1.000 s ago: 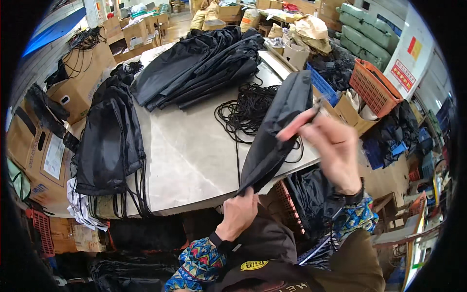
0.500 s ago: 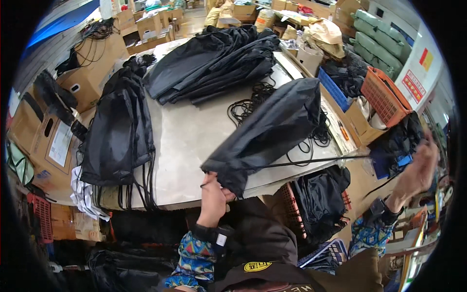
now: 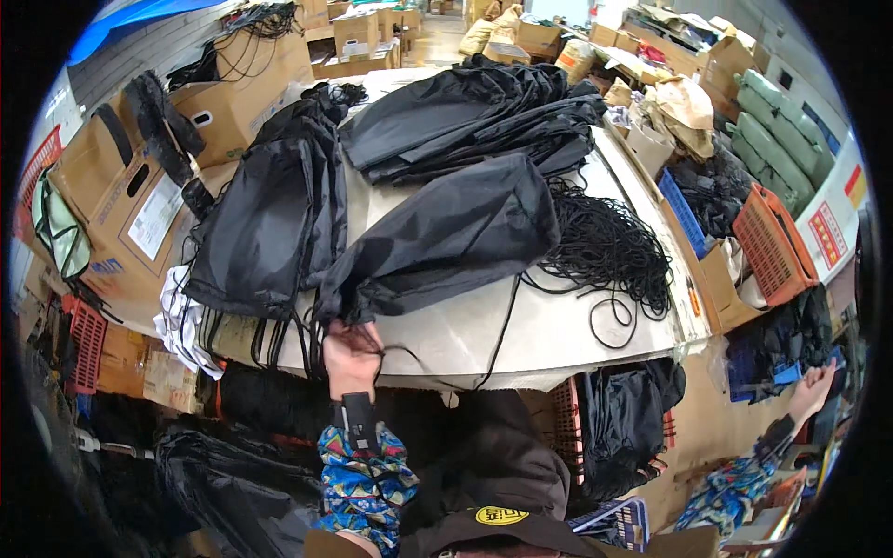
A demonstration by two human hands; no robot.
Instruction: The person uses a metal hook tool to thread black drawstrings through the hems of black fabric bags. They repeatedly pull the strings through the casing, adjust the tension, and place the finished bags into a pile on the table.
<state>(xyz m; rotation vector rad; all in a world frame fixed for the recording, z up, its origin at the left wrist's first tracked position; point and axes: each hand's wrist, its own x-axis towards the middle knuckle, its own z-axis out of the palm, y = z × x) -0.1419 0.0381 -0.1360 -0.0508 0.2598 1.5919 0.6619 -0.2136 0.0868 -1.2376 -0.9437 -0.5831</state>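
Note:
My left hand is closed on the near left end of a black drawstring bag, at the table's front edge. The bag lies slantwise across the table, its far end by a heap of black cords. A thin black cord hangs slack over the table edge, and a short piece curls beside my left hand. Far out to the right, my right hand is raised off the table with its fingers loosely bent, and I see nothing in them. Nearest to it is a blue bin with dark cloth.
Black bags are stacked at left and at the back of the table. An orange basket stands at right. Below the front edge, a red crate holds more black bags. Cardboard boxes flank the left side.
The bag has swung left with my left hand, uncovering the cord heap. The cord stretched toward my right hand has gone slack. My right hand has moved lower. The whole view has shifted.

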